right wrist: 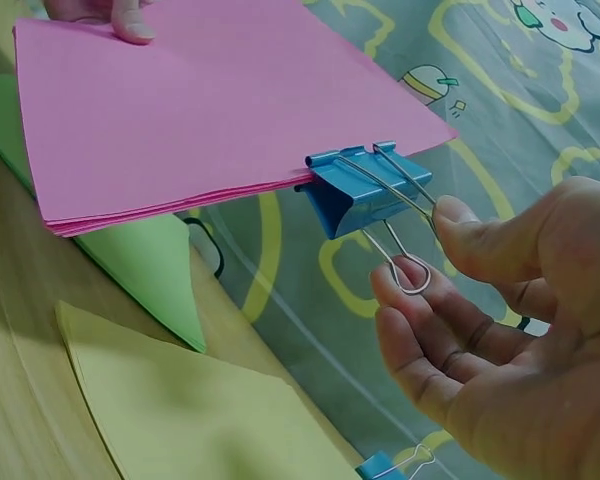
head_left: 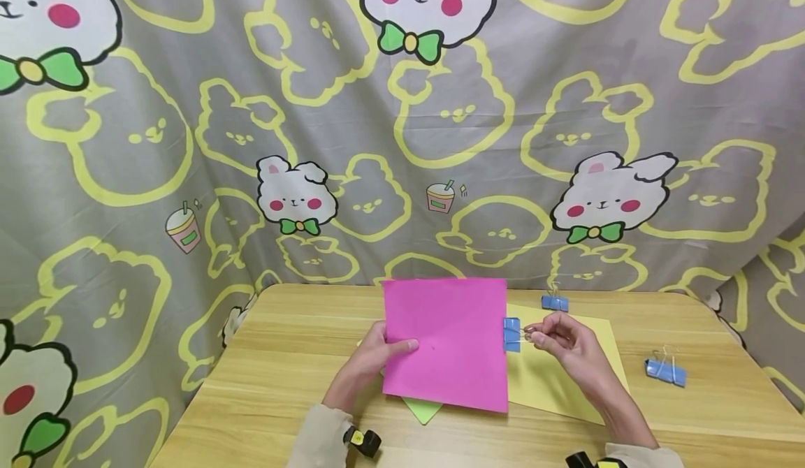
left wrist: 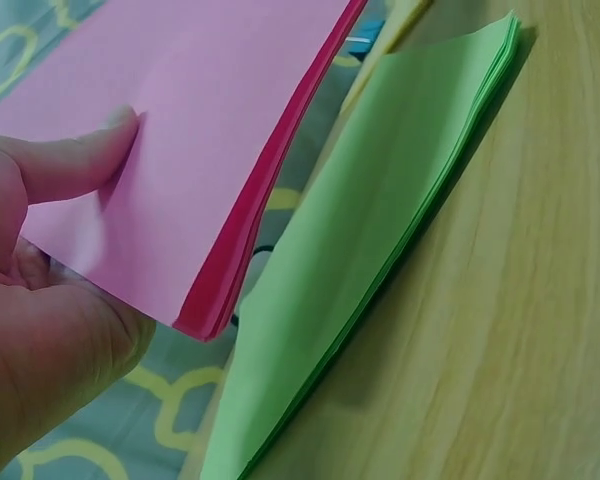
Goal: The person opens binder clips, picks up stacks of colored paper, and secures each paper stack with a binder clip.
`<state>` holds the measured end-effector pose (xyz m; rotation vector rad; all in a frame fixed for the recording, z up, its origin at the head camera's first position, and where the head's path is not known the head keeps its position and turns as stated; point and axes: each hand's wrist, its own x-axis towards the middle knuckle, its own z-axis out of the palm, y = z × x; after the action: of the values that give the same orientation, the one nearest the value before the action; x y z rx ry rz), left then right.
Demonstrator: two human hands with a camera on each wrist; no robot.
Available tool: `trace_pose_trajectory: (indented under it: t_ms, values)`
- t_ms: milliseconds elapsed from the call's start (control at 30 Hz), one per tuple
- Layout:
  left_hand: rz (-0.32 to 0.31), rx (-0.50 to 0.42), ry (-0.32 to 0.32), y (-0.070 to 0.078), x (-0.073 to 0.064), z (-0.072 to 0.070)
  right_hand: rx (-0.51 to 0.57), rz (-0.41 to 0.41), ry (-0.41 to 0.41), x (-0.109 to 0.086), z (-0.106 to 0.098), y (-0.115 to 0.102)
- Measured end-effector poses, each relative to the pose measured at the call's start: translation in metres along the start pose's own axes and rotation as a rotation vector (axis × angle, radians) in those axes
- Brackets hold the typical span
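Observation:
My left hand (head_left: 375, 348) grips a stack of pink paper (head_left: 449, 314) by its left edge, thumb flat on the front face, fingers behind. The stack is raised and tilted up over the table; its several sheets show along the edge in the left wrist view. A blue binder clip (right wrist: 365, 185) sits on the stack's right edge. My right hand (head_left: 569, 342) holds this clip by its wire handles, thumb on one and fingertips at the other. Beneath the pink stack lies green paper (left wrist: 370, 200), partly hidden. Yellow paper (head_left: 560, 377) lies under my right hand.
Two more blue binder clips lie on the wooden table (head_left: 283, 356): one clip (head_left: 555, 303) at the yellow paper's far edge, another clip (head_left: 665, 371) farther right. A patterned grey curtain (head_left: 352, 126) hangs behind the table's far edge and along the sides.

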<state>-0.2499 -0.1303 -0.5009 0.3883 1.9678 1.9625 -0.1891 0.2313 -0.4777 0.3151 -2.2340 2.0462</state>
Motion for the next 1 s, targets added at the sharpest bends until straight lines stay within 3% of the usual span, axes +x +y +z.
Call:
trace_pose_trajectory:
  t_ms: [500, 1000]
  values:
    - [-0.002, -0.006, -0.007, -0.003, 0.001, 0.011, -0.033, 0.021, -0.003, 0.0, 0.006, -0.001]
    - [-0.016, -0.017, -0.001, -0.007, 0.003, 0.01, -0.06, 0.037, -0.07, 0.0, 0.007, -0.004]
